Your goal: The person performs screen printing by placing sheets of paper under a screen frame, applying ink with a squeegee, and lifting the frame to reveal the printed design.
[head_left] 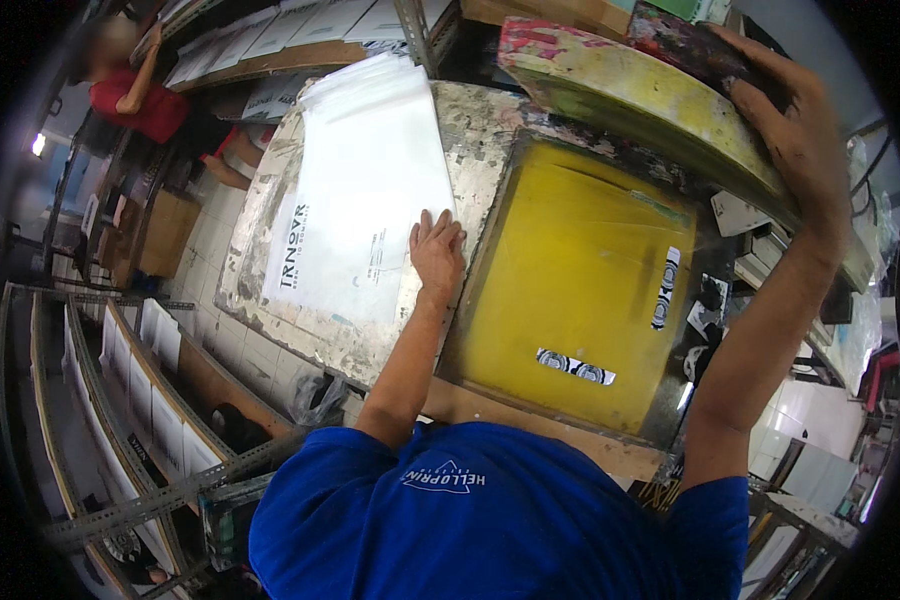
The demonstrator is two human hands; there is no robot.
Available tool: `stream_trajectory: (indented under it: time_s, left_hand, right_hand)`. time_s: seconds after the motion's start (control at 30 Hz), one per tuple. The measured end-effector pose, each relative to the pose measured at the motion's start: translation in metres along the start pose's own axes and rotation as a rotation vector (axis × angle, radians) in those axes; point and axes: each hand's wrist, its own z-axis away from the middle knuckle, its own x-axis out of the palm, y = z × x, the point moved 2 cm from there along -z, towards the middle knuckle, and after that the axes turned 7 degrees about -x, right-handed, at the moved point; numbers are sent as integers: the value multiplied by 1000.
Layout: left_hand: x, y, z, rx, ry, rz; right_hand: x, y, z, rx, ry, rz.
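My left hand (437, 252) lies with its fingers stretched out on the right edge of a white printed plastic bag (355, 180). More white sheets or bags lie under and behind it on the worn table (250, 255). Up at the right, my right hand (795, 125) grips the corner of a raised screen printing frame (630, 90), thumb on the near side and fingers over the top. The frame's edge is stained yellow and pink. Below it spreads a yellow, film-like flat surface (560, 270) bearing two black-and-white patterned strips (575, 366).
Racks with white sheets on shelves (145, 400) stand at the lower left, another rack (290, 40) at the back. A person in a red shirt (145, 105) stands at the far left. A cardboard box (168, 230) is near them. Cluttered shelving (770, 250) lies at the right.
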Motion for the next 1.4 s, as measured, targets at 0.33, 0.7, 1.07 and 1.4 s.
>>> stream_trajectory:
  time_s: [0.33, 0.7, 1.07, 1.4]
  left_hand:
    - [-20, 73, 21, 79, -307, 405]
    - [20, 122, 72, 503, -567, 111]
    - [42, 191, 99, 808, -776, 252]
    - [33, 184, 115, 809, -799, 271]
  right_hand:
    - [5, -45, -3, 53, 47, 216]
    - [5, -57, 5, -225, 195, 365]
    - [-11, -45, -1, -23, 33, 103]
    - [-1, -51, 3, -57, 51, 116]
